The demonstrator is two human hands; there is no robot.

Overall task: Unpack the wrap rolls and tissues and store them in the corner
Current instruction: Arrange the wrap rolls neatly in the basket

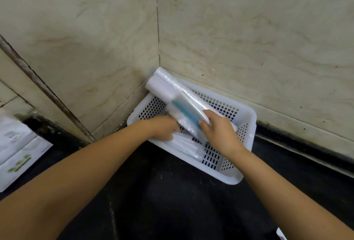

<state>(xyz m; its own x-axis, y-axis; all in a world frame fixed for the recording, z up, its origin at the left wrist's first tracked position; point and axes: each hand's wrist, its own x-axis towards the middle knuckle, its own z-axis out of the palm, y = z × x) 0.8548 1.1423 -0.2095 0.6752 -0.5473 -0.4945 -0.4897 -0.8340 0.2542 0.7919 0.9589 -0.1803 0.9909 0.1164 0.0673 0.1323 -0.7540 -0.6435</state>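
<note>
From my head camera: my right hand grips a white wrap roll bundle with a teal label, tilted over the white perforated basket in the far tiled corner. My left hand is curled closed beside it, on a wrapper.

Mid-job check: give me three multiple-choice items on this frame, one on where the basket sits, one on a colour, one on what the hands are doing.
1. Where is the white basket?
A. In the corner where the two walls meet
B. On the floor
C. Hanging on the wall

2. What colour is the band on the wrapped rolls?
A. Red
B. Teal
C. Yellow

3. What is the right hand doing?
A. Resting flat on the black counter
B. Gripping the lower end of the wrapped rolls
C. Pointing at the wall

Answers:
1 A, the basket's far corner sits under the wall seam.
2 B, a teal strip shows through the film.
3 B, its fingers curl round the rolls, while the left hand reaches into the basket.
</note>
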